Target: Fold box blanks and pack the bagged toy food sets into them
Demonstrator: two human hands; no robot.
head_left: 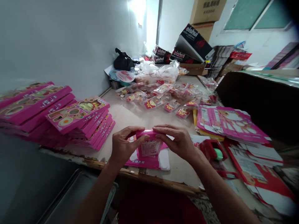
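Both my hands hold a pink cardboard box near the front edge of the table. My left hand grips its left side, thumb and fingers pinching the top edge. My right hand grips its right side and top. The box stands on a flat pink and white card sheet lying on the table. A red tape dispenser with green tape sits just right of my right hand.
Stacks of finished pink boxes fill the left side. Flat pink box blanks lie at right, red and white sheets nearer. Small plastic-wrapped packets cover the far middle. Black cartons and clutter stand at the back.
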